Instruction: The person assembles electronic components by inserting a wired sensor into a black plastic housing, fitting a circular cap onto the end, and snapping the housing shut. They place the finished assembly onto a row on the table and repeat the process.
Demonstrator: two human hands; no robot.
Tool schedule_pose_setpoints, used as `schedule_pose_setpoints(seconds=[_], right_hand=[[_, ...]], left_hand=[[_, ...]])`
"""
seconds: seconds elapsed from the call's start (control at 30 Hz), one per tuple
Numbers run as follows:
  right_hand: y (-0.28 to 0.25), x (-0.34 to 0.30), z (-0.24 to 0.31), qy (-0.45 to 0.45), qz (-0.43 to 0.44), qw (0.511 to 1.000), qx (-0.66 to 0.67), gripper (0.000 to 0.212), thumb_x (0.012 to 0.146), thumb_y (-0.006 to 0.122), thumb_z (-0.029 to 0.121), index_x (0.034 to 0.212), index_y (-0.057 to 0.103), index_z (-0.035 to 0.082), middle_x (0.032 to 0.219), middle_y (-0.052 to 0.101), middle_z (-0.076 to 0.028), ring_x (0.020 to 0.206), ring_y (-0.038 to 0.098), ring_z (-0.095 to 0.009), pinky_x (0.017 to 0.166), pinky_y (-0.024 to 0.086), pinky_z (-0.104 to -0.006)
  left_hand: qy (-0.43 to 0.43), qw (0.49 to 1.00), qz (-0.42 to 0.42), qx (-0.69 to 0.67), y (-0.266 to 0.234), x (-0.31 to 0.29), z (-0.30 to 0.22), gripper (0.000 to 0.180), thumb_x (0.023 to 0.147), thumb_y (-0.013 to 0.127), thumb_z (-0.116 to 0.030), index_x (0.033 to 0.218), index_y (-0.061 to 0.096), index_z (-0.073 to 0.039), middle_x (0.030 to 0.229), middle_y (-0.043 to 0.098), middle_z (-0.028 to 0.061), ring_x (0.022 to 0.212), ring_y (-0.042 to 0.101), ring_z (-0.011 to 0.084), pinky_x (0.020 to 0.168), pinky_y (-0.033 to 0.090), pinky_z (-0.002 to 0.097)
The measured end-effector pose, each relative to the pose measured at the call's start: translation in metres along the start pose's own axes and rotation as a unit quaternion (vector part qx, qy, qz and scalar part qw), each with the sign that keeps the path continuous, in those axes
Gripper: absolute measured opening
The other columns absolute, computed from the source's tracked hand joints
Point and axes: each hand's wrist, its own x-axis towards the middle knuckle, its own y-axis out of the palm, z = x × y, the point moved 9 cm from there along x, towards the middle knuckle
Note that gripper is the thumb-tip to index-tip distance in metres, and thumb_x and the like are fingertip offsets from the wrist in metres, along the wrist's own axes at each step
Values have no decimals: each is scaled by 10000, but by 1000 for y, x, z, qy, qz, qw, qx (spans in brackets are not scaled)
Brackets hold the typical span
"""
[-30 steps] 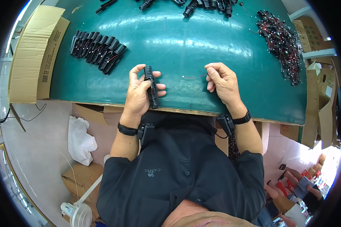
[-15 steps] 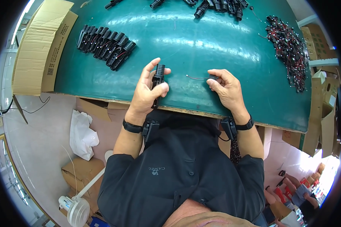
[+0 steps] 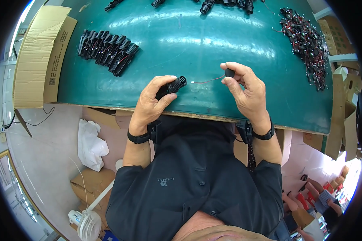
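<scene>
My left hand point(image 3: 152, 101) grips a black ribbed plastic housing point(image 3: 172, 86), its ribbed end pointing right. My right hand point(image 3: 245, 90) pinches a small round black part point(image 3: 229, 72) between thumb and fingers. A thin red wire point(image 3: 207, 80) with a white tip trails from that part toward the housing; the tip stops just short of it. Both hands hover over the near edge of the green table point(image 3: 197, 44).
A row of finished black housings point(image 3: 107, 51) lies at the table's left. A heap of small black parts with red wires point(image 3: 305, 40) sits at the right. More black pieces point(image 3: 225, 5) line the far edge. Cardboard sheets point(image 3: 40, 56) lie left; cartons stand right.
Both hands have lifted off the table edge. The left hand turned the housing sideways. The right hand picked up the small wired part and brought its wire toward the housing.
</scene>
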Motion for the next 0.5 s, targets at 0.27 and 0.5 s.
schedule_pose_setpoints(seconds=[0.27,0.5], right_hand=[[-1,-3,59,-263,-56,954,-131,372,859,803,-73,1214,711,-10,1170,748,-180,984,763,-296,811,643,-348],[3,-9,65,-298,-45,944,-133,394,822,821,-71,1199,729,-7,1144,750,-177,952,764,-295,761,640,-339]], left_hand=[[28,998,-23,-58,5,-8,14,538,885,851,-26,1370,618,-18,1319,659,139,1177,648,216,1047,513,351],[80,995,-19,-64,6,-6,7,555,850,873,-17,1351,633,-12,1311,658,163,1202,638,258,1056,512,366]])
